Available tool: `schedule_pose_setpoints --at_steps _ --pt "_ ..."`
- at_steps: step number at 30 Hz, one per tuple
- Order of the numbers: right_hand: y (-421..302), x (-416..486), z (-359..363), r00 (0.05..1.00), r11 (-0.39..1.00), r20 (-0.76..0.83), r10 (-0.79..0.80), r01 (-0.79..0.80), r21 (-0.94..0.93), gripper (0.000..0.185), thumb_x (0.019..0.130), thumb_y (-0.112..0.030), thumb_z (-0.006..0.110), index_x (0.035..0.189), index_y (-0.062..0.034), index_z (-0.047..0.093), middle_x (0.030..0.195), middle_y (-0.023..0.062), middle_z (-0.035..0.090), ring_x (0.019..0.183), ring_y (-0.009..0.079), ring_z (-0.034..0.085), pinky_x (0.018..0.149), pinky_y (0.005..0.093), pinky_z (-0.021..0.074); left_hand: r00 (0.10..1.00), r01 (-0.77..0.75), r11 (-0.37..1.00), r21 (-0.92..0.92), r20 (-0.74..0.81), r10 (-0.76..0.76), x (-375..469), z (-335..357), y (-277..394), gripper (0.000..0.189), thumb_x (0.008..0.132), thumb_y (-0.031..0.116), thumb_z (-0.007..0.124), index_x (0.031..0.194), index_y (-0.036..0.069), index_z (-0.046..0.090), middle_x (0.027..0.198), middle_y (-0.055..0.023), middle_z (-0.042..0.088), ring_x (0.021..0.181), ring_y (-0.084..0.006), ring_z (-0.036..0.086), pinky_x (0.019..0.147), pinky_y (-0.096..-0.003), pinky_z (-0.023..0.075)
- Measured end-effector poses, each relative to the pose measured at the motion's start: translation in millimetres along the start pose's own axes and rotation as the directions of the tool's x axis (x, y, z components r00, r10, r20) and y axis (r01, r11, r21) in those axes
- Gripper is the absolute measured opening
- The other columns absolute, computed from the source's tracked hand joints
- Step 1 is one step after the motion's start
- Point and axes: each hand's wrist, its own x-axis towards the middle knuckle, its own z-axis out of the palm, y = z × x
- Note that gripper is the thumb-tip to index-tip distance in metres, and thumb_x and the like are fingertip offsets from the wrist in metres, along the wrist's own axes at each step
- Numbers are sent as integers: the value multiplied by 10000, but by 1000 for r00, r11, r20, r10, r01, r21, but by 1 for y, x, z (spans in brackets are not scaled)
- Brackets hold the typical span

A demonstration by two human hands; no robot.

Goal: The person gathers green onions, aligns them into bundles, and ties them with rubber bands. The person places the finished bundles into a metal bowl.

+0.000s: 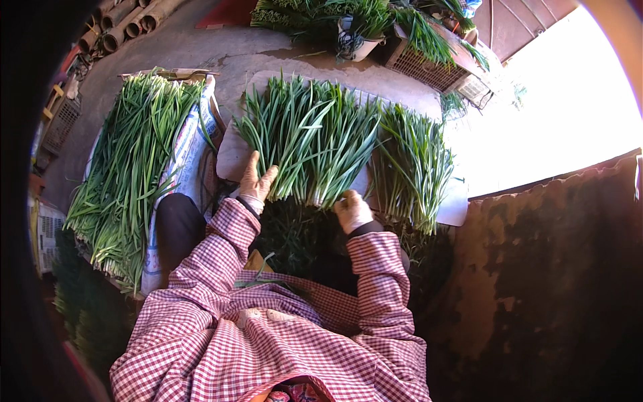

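Bunches of long green leafy stalks, perhaps garlic chives (306, 135), lie side by side on a pale board (233, 153), their white ends towards me. My left hand (257, 183), in a thin glove, is at the left edge of these stalks with thumb and fingers spread. By the white ends at the right stands my right hand (351, 208), also gloved, its fingers curled; whether it pinches a stalk cannot be told. Another bunch (414, 166) lies farther right on the board. A large pile of similar stalks (140, 145) rests on a printed woven sack (188, 151) at the left.
Loose dark leaves (296, 231) lie below the board's near edge. A plastic crate (427, 63) and a white bucket (364, 47) with more greens stand at the back. Pipes (135, 25) lie at the far left. A stained wall (532, 271) bounds the right side.
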Motion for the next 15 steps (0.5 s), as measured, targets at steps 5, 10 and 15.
schedule_pose_setpoints --at_steps 5,10,15 --pt "45 14 0 974 995 221 56 -71 63 215 807 -109 594 994 -10 557 758 93 606 642 149 568 602 272 463 991 134 984 -115 22 -132 7 -7 -1 743 804 196 653 1367 -8 213 1395 -185 271 1300 -257 248 1051 -340 223" --pt "64 45 0 951 865 -5 309 -279 416 556 840 -355 598 1182 63 467 972 117 610 755 139 572 654 258 466 987 158 984 -76 30 -156 22 -22 23 936 736 516 642 1327 -85 235 1352 -249 323 1285 -298 283 1048 -348 225" --pt "-47 64 13 975 958 100 197 -213 193 639 837 -498 504 1136 67 490 1074 263 559 1022 382 527 842 408 429 992 76 997 10 101 -77 19 22 24 1110 644 566 697 1369 -53 128 1396 -237 237 1311 -298 225 1071 -317 176"
